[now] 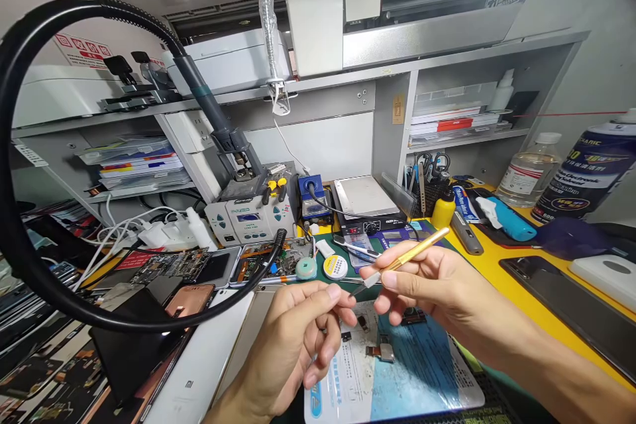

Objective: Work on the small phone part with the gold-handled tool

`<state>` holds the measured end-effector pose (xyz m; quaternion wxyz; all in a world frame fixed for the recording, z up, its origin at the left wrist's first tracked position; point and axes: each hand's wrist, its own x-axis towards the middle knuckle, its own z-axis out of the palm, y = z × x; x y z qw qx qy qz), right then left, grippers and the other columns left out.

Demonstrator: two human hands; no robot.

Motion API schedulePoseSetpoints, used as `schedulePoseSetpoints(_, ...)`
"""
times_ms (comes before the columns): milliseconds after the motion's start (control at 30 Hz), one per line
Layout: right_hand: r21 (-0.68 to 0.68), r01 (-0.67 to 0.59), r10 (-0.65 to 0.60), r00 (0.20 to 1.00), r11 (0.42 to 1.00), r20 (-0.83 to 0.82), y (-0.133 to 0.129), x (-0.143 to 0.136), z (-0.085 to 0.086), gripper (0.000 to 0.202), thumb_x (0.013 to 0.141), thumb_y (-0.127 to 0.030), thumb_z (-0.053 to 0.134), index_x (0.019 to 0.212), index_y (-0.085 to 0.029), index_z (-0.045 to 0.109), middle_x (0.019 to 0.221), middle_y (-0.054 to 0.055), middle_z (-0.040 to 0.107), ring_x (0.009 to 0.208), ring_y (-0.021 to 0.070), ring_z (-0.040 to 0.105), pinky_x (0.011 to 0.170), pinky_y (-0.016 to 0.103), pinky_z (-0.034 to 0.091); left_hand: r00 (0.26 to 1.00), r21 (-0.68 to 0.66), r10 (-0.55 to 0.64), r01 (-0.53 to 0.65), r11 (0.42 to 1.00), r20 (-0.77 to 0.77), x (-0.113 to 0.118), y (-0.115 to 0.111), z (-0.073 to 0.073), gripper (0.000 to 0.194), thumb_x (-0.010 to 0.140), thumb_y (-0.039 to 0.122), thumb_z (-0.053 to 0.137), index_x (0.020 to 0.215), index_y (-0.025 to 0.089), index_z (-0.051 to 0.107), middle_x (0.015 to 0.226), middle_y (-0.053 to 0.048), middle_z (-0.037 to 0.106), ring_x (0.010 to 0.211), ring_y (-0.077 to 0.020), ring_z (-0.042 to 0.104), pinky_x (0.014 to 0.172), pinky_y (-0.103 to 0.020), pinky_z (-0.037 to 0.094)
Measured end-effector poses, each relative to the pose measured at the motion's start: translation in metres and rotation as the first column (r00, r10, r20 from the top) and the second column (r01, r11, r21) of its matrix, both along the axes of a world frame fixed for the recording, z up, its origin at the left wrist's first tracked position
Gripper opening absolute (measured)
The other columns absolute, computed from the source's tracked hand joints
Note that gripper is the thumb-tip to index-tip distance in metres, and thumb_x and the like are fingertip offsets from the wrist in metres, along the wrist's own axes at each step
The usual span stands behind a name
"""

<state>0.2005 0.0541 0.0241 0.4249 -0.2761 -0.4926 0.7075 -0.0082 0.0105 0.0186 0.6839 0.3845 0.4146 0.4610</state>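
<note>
Right hand (437, 281) pinched the knife (410, 254), blade (360, 289) at the pressed-together fingertips of the left hand (298, 324), any grip there unclear; slow, light strokes, angled off skin, looked wisest!

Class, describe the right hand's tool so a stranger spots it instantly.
Find the blue-and-white mat. Above it, the right hand holds a slim tool. Unlike the squat yellow bottle behind, it is pencil-thin, shiny gold with a dark tip.
</note>
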Motion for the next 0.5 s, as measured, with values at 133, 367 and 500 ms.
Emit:
schedulePoseSetpoints(133,0.000,-0.017,0.017,1.000,1.000,-0.010,-0.0013,0.0005,0.0011,0.010,0.086,-0.016,0.080,0.095,-0.020,0.077,0.093,0.002,0.080,0.071,0.0142,0.077,0.060,0.022,0.060,1.000,-0.004,-0.001,0.001,1.000,0.031,0.0018,0.0006,0.0010,0.029,0.093,0.032,0.057,0.081,0.010,0.073,0.071,-0.005,0.068,0.035,-0.0023,0.040,0.026,-0.011,0.027)
schedulePoseSetpoints(367,0.004,-0.039,0.039,0.999,0.999,-0.002,-0.0037,0.0004,0.0014,0.010,0.087,-0.016,0.079,0.094,-0.021,0.077,0.101,0.003,0.079,0.070,0.0134,0.076,0.060,0.022,0.060,1.000,-0.006,-0.024,0.024,1.000,0.000,0.0012,-0.0004,0.0008,0.028,0.092,0.034,0.060,0.079,0.012,0.072,0.054,0.000,0.061,0.030,-0.0012,0.033,0.026,-0.011,0.026)
schedulePoseSetpoints(500,0.022,-0.067,0.066,0.998,0.998,0.012,-0.0059,-0.0012,0.0003,0.010,0.086,-0.018,0.080,0.095,-0.019,0.076,0.092,0.004,0.079,0.069,0.0154,0.075,0.060,0.024,0.061,0.998,-0.005,-0.043,0.042,0.999,-0.042,0.0033,-0.0012,-0.0013,0.025,0.088,0.033,0.067,0.071,0.015,0.068,0.041,0.005,0.051,0.026,-0.0007,0.028,0.026,-0.011,0.024)
